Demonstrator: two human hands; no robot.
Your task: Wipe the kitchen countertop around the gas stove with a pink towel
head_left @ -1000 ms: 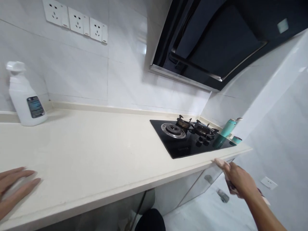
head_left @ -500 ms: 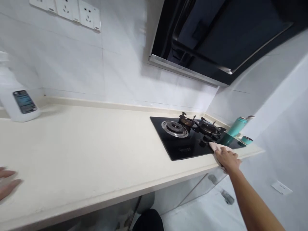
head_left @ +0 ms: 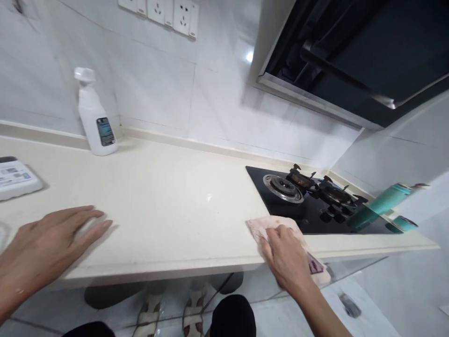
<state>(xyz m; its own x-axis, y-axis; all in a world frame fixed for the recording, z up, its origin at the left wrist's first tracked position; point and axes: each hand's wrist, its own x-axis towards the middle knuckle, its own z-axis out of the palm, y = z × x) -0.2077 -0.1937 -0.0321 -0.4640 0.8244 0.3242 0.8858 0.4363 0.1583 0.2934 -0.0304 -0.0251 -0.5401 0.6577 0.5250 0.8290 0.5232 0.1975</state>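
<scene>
My right hand [head_left: 286, 257] presses a pale pink cloth [head_left: 277, 222] onto the front edge of the cream countertop [head_left: 168, 201], beside the near left corner of the black gas stove [head_left: 280, 206]. Part of the cloth hangs past the edge under my wrist, showing a purple patch. At the left, my left hand [head_left: 52, 241] is over the counter with fingers stretched and nothing in it; whether it touches the surface I cannot tell. A white spray bottle [head_left: 94, 117] with a dark blue label stands upright by the back wall.
At the far left lies a white container [head_left: 16, 180] with a printed label. A teal cylinder [head_left: 389, 199] and a small teal cup-like item [head_left: 405, 223] are at the stove's right end. The range hood [head_left: 365, 61] overhangs the stove. Wall sockets [head_left: 164, 13] sit above the counter.
My right hand has moved the cloth left along the front edge, from the stove's front right to its left corner. My left hand has come further into view as the view turned left.
</scene>
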